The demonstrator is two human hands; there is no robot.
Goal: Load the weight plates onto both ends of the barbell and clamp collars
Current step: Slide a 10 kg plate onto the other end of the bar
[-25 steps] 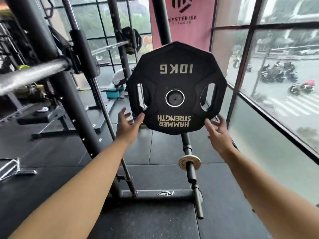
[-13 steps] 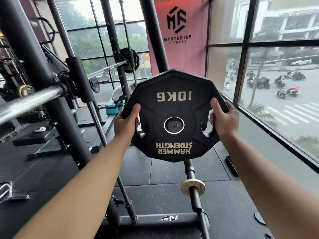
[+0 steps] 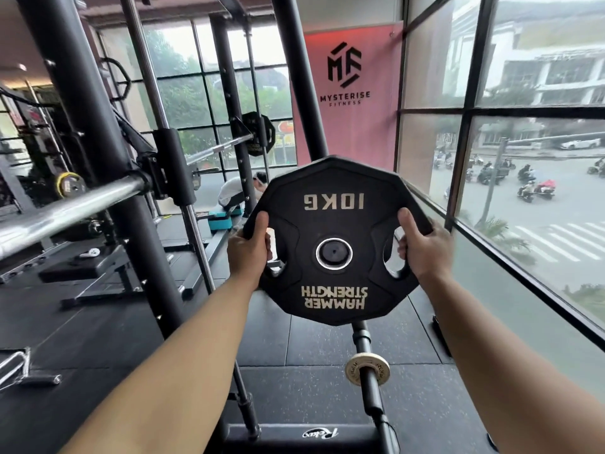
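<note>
A black 10 kg weight plate [image 3: 334, 290] with upside-down lettering faces me at centre, on a peg of the slanted rack post. My left hand [image 3: 248, 253] is shut on its left grip hole and my right hand [image 3: 422, 247] on its right grip hole. The steel barbell [image 3: 62, 208] runs in from the left edge and rests in the rack hook. Its near sleeve end is out of view. No collar is visible.
A black rack upright [image 3: 108, 178] stands left of the plate. A small pale plate [image 3: 367, 369] sits lower on the slanted post [image 3: 373, 394]. A second loaded barbell [image 3: 258, 134] hangs farther back, a crouching person [image 3: 235, 191] beyond. Windows [image 3: 523, 224] close the right side.
My hands went from open below the plate to gripping both its holes. The plate sits lower and nearer in view as my head has tilted up.
</note>
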